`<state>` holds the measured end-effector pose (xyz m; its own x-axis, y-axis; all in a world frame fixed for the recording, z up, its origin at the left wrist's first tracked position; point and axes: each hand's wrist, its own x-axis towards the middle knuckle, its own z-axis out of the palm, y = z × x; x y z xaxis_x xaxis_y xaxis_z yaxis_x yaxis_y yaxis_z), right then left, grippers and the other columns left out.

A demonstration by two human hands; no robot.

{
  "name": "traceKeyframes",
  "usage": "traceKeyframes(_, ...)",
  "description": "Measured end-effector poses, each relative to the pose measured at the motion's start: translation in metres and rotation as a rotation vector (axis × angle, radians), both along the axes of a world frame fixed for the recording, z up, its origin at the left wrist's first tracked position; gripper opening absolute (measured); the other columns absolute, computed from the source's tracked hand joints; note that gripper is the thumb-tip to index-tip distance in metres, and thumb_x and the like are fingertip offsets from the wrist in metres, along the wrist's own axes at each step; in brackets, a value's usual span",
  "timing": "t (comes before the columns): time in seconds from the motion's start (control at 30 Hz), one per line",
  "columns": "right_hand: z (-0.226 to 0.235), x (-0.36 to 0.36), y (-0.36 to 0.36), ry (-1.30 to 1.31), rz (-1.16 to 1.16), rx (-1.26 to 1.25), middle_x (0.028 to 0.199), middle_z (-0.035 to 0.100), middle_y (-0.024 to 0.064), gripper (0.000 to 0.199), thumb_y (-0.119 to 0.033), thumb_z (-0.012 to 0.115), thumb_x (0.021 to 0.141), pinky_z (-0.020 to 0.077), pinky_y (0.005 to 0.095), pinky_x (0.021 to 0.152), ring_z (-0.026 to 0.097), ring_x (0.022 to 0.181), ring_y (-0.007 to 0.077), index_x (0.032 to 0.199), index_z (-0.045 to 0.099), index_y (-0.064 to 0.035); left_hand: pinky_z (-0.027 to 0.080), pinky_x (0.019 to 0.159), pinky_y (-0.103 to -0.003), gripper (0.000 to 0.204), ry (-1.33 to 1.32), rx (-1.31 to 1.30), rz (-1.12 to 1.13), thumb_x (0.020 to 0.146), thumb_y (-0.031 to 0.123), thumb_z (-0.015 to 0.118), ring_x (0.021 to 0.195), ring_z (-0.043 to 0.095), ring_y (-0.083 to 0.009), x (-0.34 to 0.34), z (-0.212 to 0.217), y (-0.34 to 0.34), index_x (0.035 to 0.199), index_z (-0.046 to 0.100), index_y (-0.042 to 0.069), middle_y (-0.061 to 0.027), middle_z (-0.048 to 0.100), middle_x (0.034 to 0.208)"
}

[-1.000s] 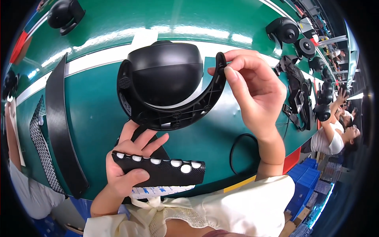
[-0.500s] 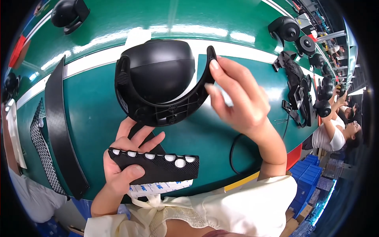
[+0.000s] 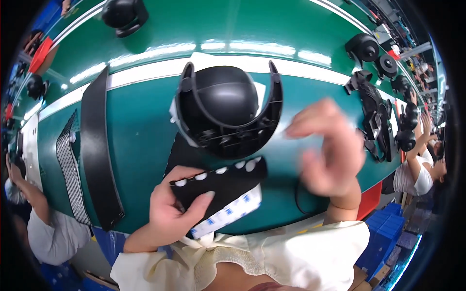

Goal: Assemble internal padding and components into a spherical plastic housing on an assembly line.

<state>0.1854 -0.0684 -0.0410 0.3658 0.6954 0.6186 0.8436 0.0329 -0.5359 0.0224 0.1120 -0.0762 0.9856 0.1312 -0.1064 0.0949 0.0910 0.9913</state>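
Observation:
My left hand (image 3: 170, 216) is closed on a black textured strip (image 3: 228, 186) above the near part of the table. White round patches show along the strip's upper edge, and white backing paper with blue print hangs from its lower side. Beyond it stands a rounded black housing (image 3: 223, 94) with a curved U-shaped black bracket (image 3: 238, 143) in front, its two arms pointing up. My right hand (image 3: 335, 150) is in the air to the right of the bracket, apart from it. It is smeared by motion, with thumb and fingers spread and nothing visible between them.
On the left lie a long curved black panel (image 3: 96, 155) and a perforated mesh strip (image 3: 70, 169). Black straps and parts (image 3: 376, 116) lie at the right. More black housings stand across the green table (image 3: 136, 121). Blue bins (image 3: 386, 230) stand at the lower right; other people work at both sides.
My right hand has left the bracket's right arm and moved right. The bracket now sits turned, both arms upward. My left hand, no longer beneath the bracket, has tilted the strip up to the right.

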Motion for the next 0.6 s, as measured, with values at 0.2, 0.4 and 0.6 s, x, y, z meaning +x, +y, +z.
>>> traceKeyframes(0.2, -0.003, -0.037, 0.010, 0.118, 0.031, -0.226, 0.073, 0.054, 0.0071, 0.033, -0.012, 0.076, 0.058, 0.0356, 0.0268, 0.051, 0.047, 0.059, 0.0184, 0.082, 0.057, 0.0006, 0.045, 0.058, -0.017, 0.025, -0.090, 0.114, 0.067, 0.075, -0.003, 0.062, 0.069, 0.058, -0.0079, -0.001, 0.002, -0.017, 0.094, 0.046, -0.003, -0.0086, 0.061, 0.078)
traceKeyframes(0.4, -0.006, -0.043, 0.007, 0.222, 0.080, -0.200, 0.068, 0.054, 0.0053, 0.022, -0.007, 0.073, 0.057, 0.0341, 0.0271, 0.052, 0.047, 0.059, 0.0186, 0.073, 0.059, -0.0018, 0.043, 0.046, -0.018, 0.015, -0.265, 0.438, 0.109, 0.072, 0.001, 0.065, 0.055, 0.060, -0.0087, -0.002, -0.002, -0.018, 0.084, 0.055, -0.002, -0.0097, 0.063, 0.068)
traceKeyframes(0.6, 0.008, -0.044, 0.005, -0.043, 0.017, -0.252, 0.070, 0.053, 0.0026, 0.030, -0.005, 0.073, 0.052, 0.0315, 0.0271, 0.053, 0.047, 0.060, 0.0177, 0.080, 0.065, -0.0060, 0.043, 0.045, -0.019, 0.017, -0.376, 0.469, 0.126, 0.069, -0.001, 0.066, 0.052, 0.060, -0.0121, 0.003, -0.006, -0.015, 0.084, 0.057, -0.002, -0.0092, 0.063, 0.067)
